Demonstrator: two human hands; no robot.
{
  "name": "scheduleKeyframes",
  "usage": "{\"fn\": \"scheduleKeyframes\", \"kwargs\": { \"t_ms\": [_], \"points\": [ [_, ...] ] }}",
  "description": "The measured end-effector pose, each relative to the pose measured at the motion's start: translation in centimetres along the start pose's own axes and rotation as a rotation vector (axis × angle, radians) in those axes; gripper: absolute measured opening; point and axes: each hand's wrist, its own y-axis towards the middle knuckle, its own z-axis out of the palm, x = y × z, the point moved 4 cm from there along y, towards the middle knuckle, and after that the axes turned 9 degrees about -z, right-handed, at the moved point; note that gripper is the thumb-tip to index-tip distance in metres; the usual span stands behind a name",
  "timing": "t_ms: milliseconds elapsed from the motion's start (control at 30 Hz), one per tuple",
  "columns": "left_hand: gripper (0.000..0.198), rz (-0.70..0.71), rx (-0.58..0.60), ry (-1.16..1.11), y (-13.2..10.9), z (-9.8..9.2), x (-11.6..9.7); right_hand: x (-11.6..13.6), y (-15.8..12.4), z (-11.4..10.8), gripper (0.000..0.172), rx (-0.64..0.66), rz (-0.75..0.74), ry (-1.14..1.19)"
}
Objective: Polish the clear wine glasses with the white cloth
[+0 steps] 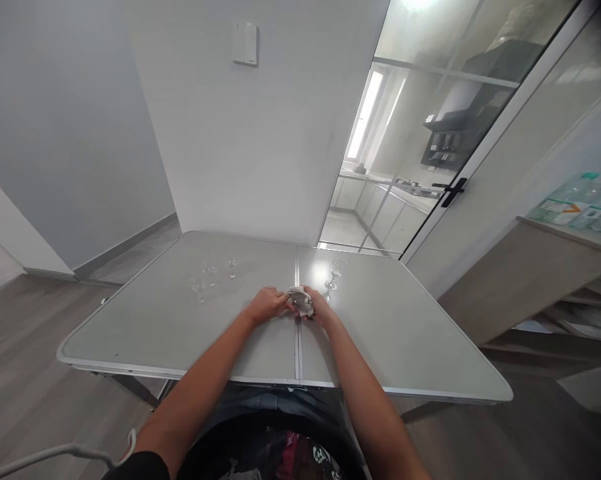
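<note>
Both my hands meet at the middle of a grey folding table (390,347). My left hand (266,305) and my right hand (318,308) are closed around a small white crumpled cloth (301,299) held just above the tabletop; whether something is wrapped inside it I cannot tell. A clear stemmed glass (334,275) stands just beyond my right hand. Several small clear glasses (211,273) stand farther to the left on the table.
A white wall with a switch plate (245,44) rises behind the table. A glass sliding door with a black handle (453,190) is at the right, and a wooden shelf unit (540,273) with bottled water stands beyond it.
</note>
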Motion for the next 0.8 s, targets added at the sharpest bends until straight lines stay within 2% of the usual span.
{"fn": "scheduleKeyframes", "kwargs": {
  "t_ms": [67, 167, 233, 300, 367, 433, 500, 567, 633, 700, 800],
  "points": [
    [0.028, -0.036, -0.005, -0.020, 0.1, 0.0, 0.0, 0.1, 0.0, 0.0, 0.038, 0.010, -0.021, 0.018],
    [0.025, -0.158, -0.013, -0.143, 0.2, -0.2, 0.3, 1.8, -0.2, -0.2, 0.025, -0.080, -0.358, -0.171],
    [0.027, -0.248, 0.012, -0.314, 0.4, -0.5, 0.8, 3.2, -0.8, 0.2, 0.022, -0.094, -0.600, -0.318],
    [0.032, -0.342, 0.104, -0.526, 0.5, -0.6, 1.5, 4.0, -1.3, 0.7, 0.025, -0.034, -0.727, -0.390],
    [0.036, -0.447, 0.262, -0.708, 0.5, -0.4, 2.1, 4.3, -1.6, 1.1, 0.029, 0.047, -0.757, -0.423],
    [0.038, -0.523, 0.400, -0.793, 0.3, -0.1, 2.5, 4.1, -1.7, 1.3, 0.035, 0.106, -0.757, -0.450],
    [0.039, -0.521, 0.400, -0.760, 0.2, -0.2, 2.7, 3.6, -1.4, 1.1, 0.037, 0.090, -0.728, -0.458],
    [0.038, -0.422, 0.282, -0.606, 0.3, -0.6, 2.6, 2.8, -0.9, 0.8, 0.035, 0.022, -0.634, -0.436],
    [0.035, -0.272, 0.144, -0.394, 0.3, -1.1, 2.1, 1.7, -0.3, 0.4, 0.032, -0.028, -0.463, -0.337],
    [0.034, -0.141, 0.049, -0.222, 0.3, -1.2, 1.5, 0.7, 0.0, 0.2, 0.034, -0.027, -0.285, -0.143],
    [0.037, -0.053, -0.047, -0.107, 0.4, -1.1, 1.2, 0.1, 0.1, 0.1, 0.038, -0.006, -0.095, 0.137]
  ]
}}
